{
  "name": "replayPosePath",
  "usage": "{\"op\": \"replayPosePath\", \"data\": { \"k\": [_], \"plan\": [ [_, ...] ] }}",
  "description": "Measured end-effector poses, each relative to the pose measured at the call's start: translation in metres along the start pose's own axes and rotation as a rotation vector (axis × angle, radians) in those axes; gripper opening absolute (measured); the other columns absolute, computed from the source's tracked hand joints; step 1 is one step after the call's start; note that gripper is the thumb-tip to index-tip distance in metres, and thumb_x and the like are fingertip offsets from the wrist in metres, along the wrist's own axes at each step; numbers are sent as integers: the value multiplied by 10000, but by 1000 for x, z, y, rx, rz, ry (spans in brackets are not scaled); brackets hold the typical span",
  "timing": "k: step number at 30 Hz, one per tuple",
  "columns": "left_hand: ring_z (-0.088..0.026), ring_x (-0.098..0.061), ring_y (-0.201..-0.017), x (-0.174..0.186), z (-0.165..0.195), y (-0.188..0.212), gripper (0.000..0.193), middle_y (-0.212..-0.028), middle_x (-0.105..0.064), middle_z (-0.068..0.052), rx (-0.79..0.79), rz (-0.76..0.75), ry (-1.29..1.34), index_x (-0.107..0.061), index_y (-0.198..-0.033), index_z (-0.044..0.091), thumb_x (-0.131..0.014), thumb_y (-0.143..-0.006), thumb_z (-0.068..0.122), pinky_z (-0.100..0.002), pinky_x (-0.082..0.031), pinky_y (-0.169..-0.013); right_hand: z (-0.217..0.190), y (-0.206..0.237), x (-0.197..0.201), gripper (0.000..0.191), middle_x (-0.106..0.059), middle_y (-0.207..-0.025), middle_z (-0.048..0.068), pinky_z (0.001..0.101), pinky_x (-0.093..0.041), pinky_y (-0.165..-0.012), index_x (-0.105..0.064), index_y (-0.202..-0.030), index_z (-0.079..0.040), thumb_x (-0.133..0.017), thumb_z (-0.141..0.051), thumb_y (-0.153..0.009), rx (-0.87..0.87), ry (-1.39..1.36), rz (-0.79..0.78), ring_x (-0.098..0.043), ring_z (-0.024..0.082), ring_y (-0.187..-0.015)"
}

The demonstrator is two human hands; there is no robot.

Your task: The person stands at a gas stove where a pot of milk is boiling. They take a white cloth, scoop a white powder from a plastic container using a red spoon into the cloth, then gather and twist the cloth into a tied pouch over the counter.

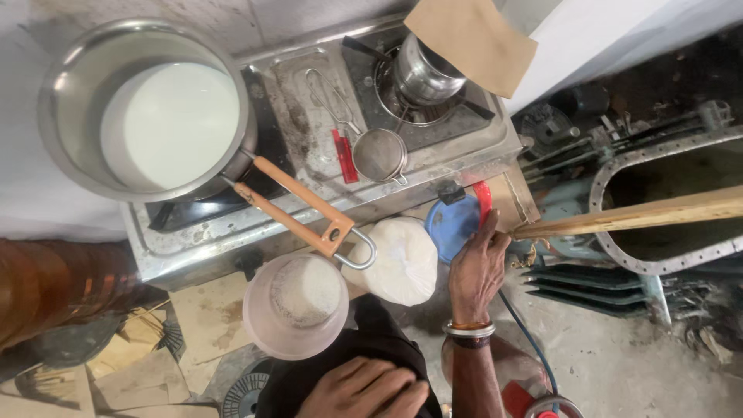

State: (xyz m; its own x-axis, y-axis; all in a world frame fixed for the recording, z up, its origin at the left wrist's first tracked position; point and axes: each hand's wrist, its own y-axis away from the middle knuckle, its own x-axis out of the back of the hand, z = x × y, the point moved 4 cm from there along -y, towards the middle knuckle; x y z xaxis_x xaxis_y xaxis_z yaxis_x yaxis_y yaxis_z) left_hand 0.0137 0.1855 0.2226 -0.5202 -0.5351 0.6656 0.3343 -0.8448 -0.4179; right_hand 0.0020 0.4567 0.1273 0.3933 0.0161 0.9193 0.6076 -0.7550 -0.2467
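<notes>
Fingers of the right hand (476,267) curl against the rim of a blue lid (453,224) beside the stove (325,147); whether they pinch it I cannot tell. Firmer purchase seems wise before lifting. Left hand (364,389) rests flat, fingers together, near the plastic container (296,303) and white bag (395,259).

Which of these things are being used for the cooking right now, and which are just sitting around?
In use:
- right hand touching the blue lid
- left hand resting on the lap
- pot of white liquid on the stove
- open plastic jar
- white bag

Lying about:
- strainer
- small steel pot
- wooden pole
- cardboard piece
</notes>
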Motion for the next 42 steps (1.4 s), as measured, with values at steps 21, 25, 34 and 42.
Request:
{"op": "replayPosePath", "data": {
  "k": [21, 25, 34, 42],
  "plan": [
    [-439, -336, -1457, 71, -79, 74, 1318, -1565, -257, -300, 478, 578, -267, -80, -1560, 0, -739, -682, 731, -577, -352, -1211, 4, 4, -2, 599, -556, -1192, 269, 566, -487, -768, -437, -1568, -34, -599, -205, -1017, 2, -16, -58, -617, 478, -970],
    [-449, -315, -1407, 51, -95, 84, 1394, -1522, -316, -329, 687, 442, -175, -96, -1517, -19, -867, -565, 648, -608, -258, -1129, -3, 5, -2, 607, -563, -1207, 269, 566, -493, -771, -453, -1570, -42, -624, -258, -1029, -5, -17, -99, -626, 478, -955],
    [-373, -422, -1487, 66, -91, 74, 1360, -1636, -322, -281, 381, 544, -222, -40, -1604, 11, -948, -731, 523, -585, -250, -1206, -17, 8, 4, 605, -557, -1269, 247, 512, -512, -777, -502, -1532, -48, -703, -296, -1019, 105, -39, -11, -642, 420, -996],
    [-427, -423, -1432, 56, -99, 84, 1458, -1595, -339, -269, 495, 503, -135, -80, -1572, -5, -949, -560, 585, -604, -277, -1194, -17, 36, 44, 440, -612, -1111, 79, 373, -455, -730, -571, -1464, -19, -662, -189, -1069, 194, -217, 185, -542, 251, -858]
  ]
}}
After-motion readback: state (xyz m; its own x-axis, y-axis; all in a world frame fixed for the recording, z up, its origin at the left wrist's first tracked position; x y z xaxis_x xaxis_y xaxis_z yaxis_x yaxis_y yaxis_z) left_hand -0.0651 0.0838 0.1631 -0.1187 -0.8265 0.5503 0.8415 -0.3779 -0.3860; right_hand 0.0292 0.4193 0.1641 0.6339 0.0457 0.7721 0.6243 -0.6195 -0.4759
